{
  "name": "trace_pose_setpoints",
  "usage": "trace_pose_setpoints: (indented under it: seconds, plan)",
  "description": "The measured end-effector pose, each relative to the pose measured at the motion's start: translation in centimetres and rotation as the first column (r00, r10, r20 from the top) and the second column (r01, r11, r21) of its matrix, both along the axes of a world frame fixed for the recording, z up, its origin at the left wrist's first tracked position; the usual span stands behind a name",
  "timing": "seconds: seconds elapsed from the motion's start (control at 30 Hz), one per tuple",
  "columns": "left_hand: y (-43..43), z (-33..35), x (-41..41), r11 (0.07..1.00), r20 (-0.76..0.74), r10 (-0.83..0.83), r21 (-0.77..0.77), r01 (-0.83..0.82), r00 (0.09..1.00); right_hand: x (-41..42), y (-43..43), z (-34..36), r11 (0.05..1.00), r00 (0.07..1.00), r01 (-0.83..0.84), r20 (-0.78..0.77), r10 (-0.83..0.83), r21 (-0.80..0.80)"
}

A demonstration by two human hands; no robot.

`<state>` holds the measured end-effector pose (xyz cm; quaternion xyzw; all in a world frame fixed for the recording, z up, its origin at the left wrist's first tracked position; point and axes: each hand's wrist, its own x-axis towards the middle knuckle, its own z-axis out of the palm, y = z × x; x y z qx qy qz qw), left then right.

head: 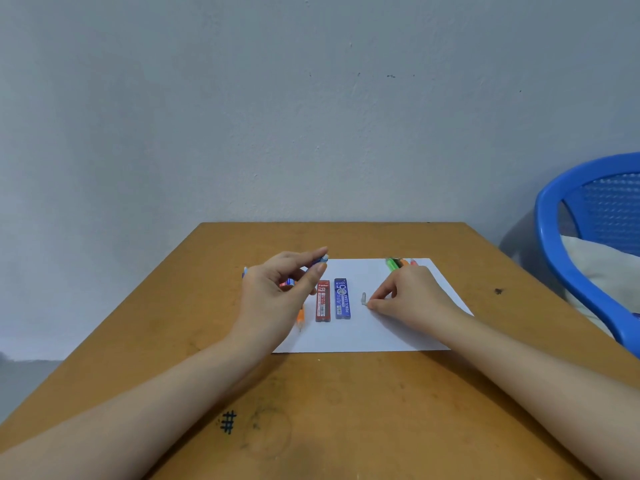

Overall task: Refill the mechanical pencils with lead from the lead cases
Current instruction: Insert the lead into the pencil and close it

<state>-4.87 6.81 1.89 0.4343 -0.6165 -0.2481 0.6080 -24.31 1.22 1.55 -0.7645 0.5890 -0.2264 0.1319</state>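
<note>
Bare left hand [273, 294] and bare right hand [410, 296], forearms uncovered (slender fingers)

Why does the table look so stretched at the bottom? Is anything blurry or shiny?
Head view: the wide-angle lens stretches the table and forearms toward the bottom corners. Head view: light is soft and even, no glare on the white paper, only faint shadow under the left hand; the blue pencil it holds looks fuzzy.
</note>
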Motion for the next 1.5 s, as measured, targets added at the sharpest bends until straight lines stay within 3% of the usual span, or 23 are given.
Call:
trace_pose_setpoints:
  seconds: [0.63,0.8,1.13,1.5]
  plan:
    - [-0.2,-0.1,0.1,1.0,0.084,-0.016,-0.02,0.018,0.996,0.3,0.0,-0.6,0.998,0.999,0.047,-0.012,-0.047,-0.04]
    - [-0.2,-0.1,0.2,1.0,0.121,-0.022,0.004,0.022,0.992,0.2,0.2,-0.2,0.998,0.998,-0.037,0.056,0.04,-0.049]
    - [-0.5,-0.5,0.4,0.997,0.162,-0.051,0.063,0.042,0.985,0.4,0.8,-0.2,0.885,0.914,-0.198,0.246,0.322,-0.422]
    - [-0.5,-0.5,0.3,0.998,0.257,-0.059,0.011,0.058,0.965,0.7,1.0,-0.4,0.762,0.886,-0.303,0.124,0.446,-0.573]
